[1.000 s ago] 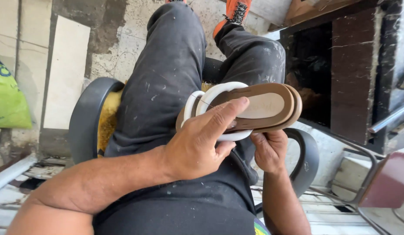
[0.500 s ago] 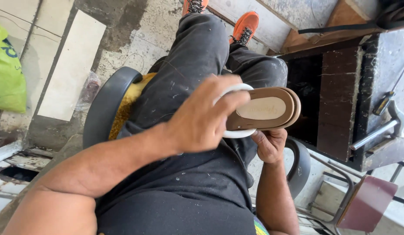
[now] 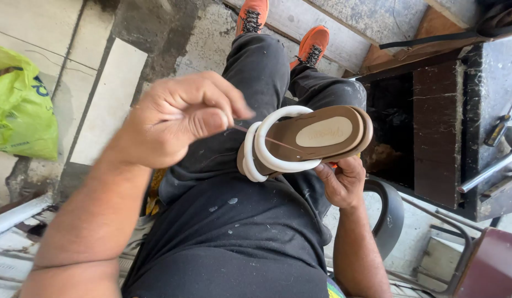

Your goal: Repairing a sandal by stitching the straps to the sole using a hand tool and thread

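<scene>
My right hand [image 3: 339,181] grips a brown sandal [image 3: 316,138] from below, above my lap. The sandal has white tubular straps [image 3: 265,154] and a tan insole patch. My left hand [image 3: 181,116] is raised to the left of the sandal, fingers pinched on a thin thread [image 3: 278,142] that runs from the fingertips across to the sandal's footbed. My legs in dark trousers stretch away from me, ending in orange shoes [image 3: 283,30].
I sit on a chair with a dark curved armrest [image 3: 391,212]. A dark cabinet [image 3: 432,121] stands at right with a screwdriver [image 3: 501,124] and metal bar beside it. A green plastic bag [image 3: 19,105] lies at left. A maroon chair seat [image 3: 496,265] is at lower right.
My left hand left the sandal's straps and pulled away to the left and up, drawing a thread taut from the sandal. The view also tilted forward, showing the orange shoes.
</scene>
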